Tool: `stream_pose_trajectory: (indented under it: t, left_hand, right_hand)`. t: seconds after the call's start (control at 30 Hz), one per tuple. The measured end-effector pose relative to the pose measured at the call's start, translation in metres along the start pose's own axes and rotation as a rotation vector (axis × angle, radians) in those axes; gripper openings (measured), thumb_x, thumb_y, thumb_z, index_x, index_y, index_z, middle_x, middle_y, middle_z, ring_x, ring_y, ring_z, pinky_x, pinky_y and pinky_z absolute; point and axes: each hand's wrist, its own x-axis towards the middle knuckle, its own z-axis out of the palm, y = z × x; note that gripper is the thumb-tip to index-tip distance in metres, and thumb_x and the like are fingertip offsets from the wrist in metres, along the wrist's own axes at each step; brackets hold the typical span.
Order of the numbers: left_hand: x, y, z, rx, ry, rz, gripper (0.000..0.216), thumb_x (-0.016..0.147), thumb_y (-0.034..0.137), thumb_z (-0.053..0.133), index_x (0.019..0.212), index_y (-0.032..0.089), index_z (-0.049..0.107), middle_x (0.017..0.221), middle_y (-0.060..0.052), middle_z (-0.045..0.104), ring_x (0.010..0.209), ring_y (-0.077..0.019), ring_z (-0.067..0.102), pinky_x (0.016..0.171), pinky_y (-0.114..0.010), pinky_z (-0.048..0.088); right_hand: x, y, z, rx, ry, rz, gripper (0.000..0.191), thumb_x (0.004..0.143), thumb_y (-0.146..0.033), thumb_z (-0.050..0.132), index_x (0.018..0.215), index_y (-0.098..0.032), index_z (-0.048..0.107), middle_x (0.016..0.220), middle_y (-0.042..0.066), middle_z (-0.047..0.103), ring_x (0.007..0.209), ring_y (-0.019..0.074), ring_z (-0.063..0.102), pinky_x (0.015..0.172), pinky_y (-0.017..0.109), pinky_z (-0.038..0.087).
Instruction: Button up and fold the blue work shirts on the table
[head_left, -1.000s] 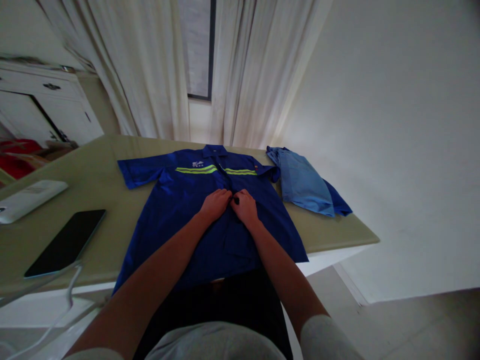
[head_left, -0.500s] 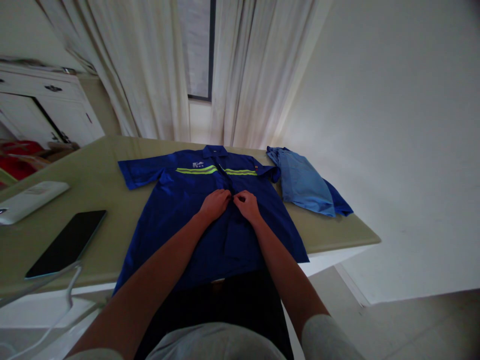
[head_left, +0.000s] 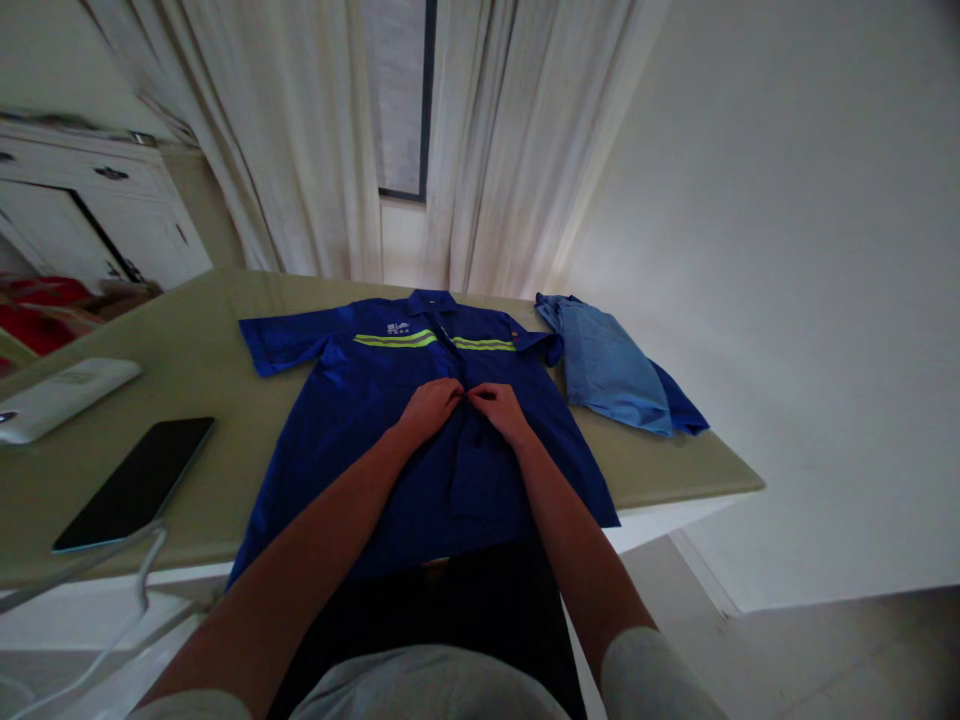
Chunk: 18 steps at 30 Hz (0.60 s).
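A dark blue short-sleeved work shirt (head_left: 390,400) lies spread face up on the table, collar away from me. Yellow-green and grey reflective stripes cross its chest, with a white logo above the left one. Over the middle of the shirt front, my left hand (head_left: 433,408) is closed, its fingertips pinching the placket edge. My right hand (head_left: 498,408) pinches the same placket from the other side, thumb and forefinger together. The fingertips of both hands nearly meet. Whatever small part of the placket sits between them is too small to make out.
Folded light blue and dark blue clothing (head_left: 611,365) lies at the table's right end. On the left rest a black phone (head_left: 135,485) and a white device (head_left: 67,398), with a white cable (head_left: 142,575) near the front edge. The tabletop (head_left: 247,300) meets curtains behind and a wall at right.
My right hand's thumb and forefinger have drawn closer together at the placket. My left hand has hardly moved, and the shirt lies as before. The view has shifted very slightly.
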Motion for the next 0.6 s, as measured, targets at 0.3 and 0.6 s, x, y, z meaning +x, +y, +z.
stream_pose_trajectory:
  t: [0.3, 0.6]
  left_hand:
    - [0.0, -0.005, 0.006, -0.206, 0.092, -0.085, 0.016, 0.097, 0.027, 0.062, 0.107, 0.019, 0.072, 0.1, -0.007, 0.08, 0.094, -0.0241, 0.075, 0.089, -0.036, 0.056]
    - [0.008, -0.018, 0.006, -0.528, 0.082, -0.225, 0.027, 0.083, 0.021, 0.072, 0.109, 0.02, 0.067, 0.086, -0.002, 0.078, 0.081, -0.0197, 0.074, 0.08, -0.032, 0.056]
  right_hand:
    - [0.0, 0.001, 0.009, -0.227, 0.127, -0.192, 0.005, 0.083, -0.02, 0.076, 0.088, -0.02, 0.078, 0.093, 0.003, 0.071, 0.073, 0.0152, 0.06, 0.076, 0.029, 0.048]
    - [-0.001, -0.006, 0.008, -0.183, 0.143, -0.195, 0.006, 0.079, -0.019, 0.08, 0.082, -0.02, 0.075, 0.089, 0.001, 0.065, 0.074, 0.0145, 0.056, 0.078, 0.029, 0.046]
